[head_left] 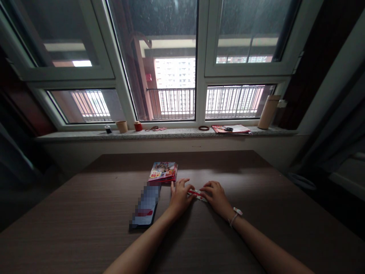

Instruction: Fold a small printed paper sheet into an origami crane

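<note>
A small folded paper strip (pixel 197 195), white with a red band, lies on the table between my two hands. My left hand (pixel 181 195) has its thumb and fingertips closed on the strip's left end. At the other end, my right hand (pixel 216 195) pinches the strip between thumb and fingers. Parts of both ends are hidden under the fingers. Just beyond my left hand is a stack of printed colour leaflets (pixel 163 172). A phone-like dark slab (pixel 146 207), partly pixelated, lies left of my left forearm.
The brown table (pixel 85 205) reaches toward a window wall. On the stone sill (pixel 176 134) stand a paper cup (pixel 122 126), a red jar (pixel 138 126) and a tall flask (pixel 268 112). Scissors (pixel 227 129) rest there on printed sheets (pixel 241 129), near a dark ring (pixel 203 128).
</note>
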The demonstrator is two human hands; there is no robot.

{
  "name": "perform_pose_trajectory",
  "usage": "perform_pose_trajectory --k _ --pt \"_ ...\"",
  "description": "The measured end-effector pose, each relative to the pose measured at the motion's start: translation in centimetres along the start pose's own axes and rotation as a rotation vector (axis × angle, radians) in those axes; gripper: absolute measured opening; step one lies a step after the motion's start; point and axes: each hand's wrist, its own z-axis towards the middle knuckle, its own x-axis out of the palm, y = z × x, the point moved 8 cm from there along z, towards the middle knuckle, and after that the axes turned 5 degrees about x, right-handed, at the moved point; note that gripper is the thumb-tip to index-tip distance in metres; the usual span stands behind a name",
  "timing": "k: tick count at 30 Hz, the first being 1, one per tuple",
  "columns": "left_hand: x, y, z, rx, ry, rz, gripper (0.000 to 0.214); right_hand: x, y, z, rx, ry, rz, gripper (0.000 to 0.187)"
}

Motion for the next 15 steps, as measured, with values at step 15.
perform_pose_trajectory --k 15 --pt "-0.9 0.7 0.0 -0.089 -0.061 -0.026 0.03 -2.4 0.3 0.1 -0.021 -0.162 -0.013 0.013"
